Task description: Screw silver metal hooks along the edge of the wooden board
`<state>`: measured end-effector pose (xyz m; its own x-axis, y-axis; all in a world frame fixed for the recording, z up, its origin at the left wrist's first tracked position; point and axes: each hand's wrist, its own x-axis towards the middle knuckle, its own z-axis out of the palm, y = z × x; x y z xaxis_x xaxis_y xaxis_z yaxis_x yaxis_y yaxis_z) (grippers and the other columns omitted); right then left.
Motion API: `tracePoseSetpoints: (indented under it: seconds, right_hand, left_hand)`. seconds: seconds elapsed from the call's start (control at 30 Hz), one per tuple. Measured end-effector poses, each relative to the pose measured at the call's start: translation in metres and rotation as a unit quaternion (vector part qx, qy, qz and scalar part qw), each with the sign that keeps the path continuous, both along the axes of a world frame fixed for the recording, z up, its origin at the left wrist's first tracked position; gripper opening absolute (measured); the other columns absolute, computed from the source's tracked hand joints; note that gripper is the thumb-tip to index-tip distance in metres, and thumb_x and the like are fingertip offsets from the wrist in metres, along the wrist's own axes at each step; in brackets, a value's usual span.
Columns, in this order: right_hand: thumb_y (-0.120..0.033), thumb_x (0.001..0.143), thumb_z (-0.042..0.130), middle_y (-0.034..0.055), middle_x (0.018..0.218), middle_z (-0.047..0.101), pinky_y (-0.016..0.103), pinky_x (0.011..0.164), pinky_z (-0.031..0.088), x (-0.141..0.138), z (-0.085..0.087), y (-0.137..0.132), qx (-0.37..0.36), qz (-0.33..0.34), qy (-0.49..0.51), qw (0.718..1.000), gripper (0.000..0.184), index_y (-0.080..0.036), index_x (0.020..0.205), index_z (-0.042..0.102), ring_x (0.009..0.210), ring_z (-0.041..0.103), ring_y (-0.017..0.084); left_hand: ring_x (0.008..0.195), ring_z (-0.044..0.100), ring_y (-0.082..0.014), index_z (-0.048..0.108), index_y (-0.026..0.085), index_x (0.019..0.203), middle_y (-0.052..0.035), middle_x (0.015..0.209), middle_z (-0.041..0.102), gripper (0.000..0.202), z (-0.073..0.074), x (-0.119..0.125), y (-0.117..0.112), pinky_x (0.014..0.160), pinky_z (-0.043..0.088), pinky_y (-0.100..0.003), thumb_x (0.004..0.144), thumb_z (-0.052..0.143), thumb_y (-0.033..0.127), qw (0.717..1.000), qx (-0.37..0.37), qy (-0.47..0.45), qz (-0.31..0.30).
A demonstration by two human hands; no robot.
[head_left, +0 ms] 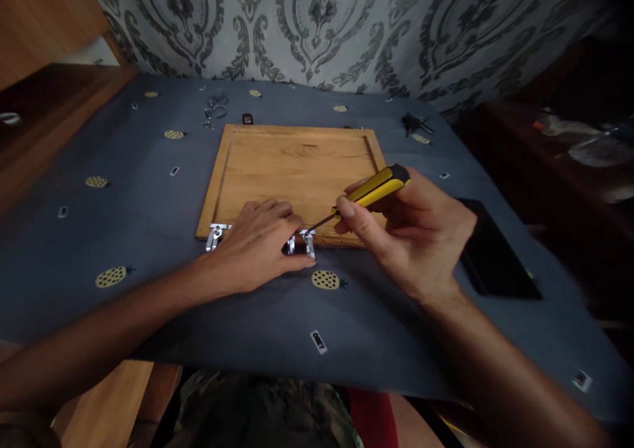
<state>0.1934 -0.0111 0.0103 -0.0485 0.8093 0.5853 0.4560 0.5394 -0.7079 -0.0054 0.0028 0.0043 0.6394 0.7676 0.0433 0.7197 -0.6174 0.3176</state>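
My right hand [413, 230] grips a yellow-and-black screwdriver [374, 189] by its handle. The screwdriver slants down to the left, its tip at a small silver metal latch-like fitting [310, 244] on the near edge of a framed wooden panel [297, 177]. Pressed over that edge, my left hand [265, 240] has its fingers curled and its thumb against the lower end of the same fitting. Left of that hand, a second silver metal fitting [214, 236] sits at the panel's near left corner. The panel lies flat; my left hand hides part of its near edge.
A blue patterned cloth [148, 217] covers the table. Beyond the panel lie small metal pieces [214, 109] and a small dark square object [247, 119]. Dark pliers-like tools [416, 125] rest at the back right. A flat black device [498, 250] lies beside my right wrist.
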Motion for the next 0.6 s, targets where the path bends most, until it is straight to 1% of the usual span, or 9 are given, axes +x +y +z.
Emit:
tracePoseSetpoints:
  seconds: [0.2, 0.37, 0.5, 0.6]
  right_hand:
    - [-0.048, 0.085, 0.08, -0.0008, 0.068, 0.062, 0.036, 0.053, 0.051, 0.002, -0.004, 0.003, 0.005, 0.015, -0.006, 1.0, 0.032, -0.027, 0.073, 0.059, 0.057, 0.063, 0.018]
    - [-0.041, 0.086, 0.081, -0.0017, 0.068, 0.063, 0.034, 0.054, 0.051, 0.004, -0.001, 0.002, 0.014, 0.034, -0.028, 0.999, 0.027, -0.025, 0.075, 0.062, 0.057, 0.062, 0.016]
    - [-0.035, 0.086, 0.082, -0.0017, 0.072, 0.067, 0.033, 0.055, 0.051, 0.007, 0.004, 0.002, 0.017, 0.084, -0.047, 0.995, 0.019, -0.024, 0.08, 0.067, 0.057, 0.064, 0.015]
    - [-0.033, 0.087, 0.081, -0.0006, 0.075, 0.07, 0.033, 0.058, 0.053, 0.011, 0.006, 0.002, 0.007, 0.112, -0.055, 0.992, 0.015, -0.024, 0.083, 0.069, 0.064, 0.067, 0.017]
  left_hand:
    - [0.105, 0.061, -0.0303, 0.071, 0.016, 0.104, -0.0085, 0.104, 0.068, 0.034, 0.002, 0.001, 0.0, 0.093, 0.044, -0.045, 0.09, 0.076, 0.047, 1.0, -0.009, 0.006, 0.006]
    - [0.106, 0.061, -0.0299, 0.071, 0.017, 0.105, -0.0086, 0.107, 0.068, 0.033, 0.002, 0.001, -0.001, 0.093, 0.044, -0.045, 0.09, 0.077, 0.046, 1.0, -0.013, 0.006, 0.001]
    - [0.105, 0.061, -0.029, 0.071, 0.018, 0.109, -0.0081, 0.108, 0.069, 0.034, 0.001, 0.001, -0.001, 0.093, 0.044, -0.044, 0.09, 0.076, 0.046, 1.0, -0.011, 0.001, 0.005]
    - [0.103, 0.061, -0.0289, 0.072, 0.018, 0.109, -0.0081, 0.106, 0.068, 0.036, -0.001, 0.001, 0.0, 0.092, 0.044, -0.043, 0.09, 0.076, 0.048, 1.0, -0.006, 0.004, 0.005]
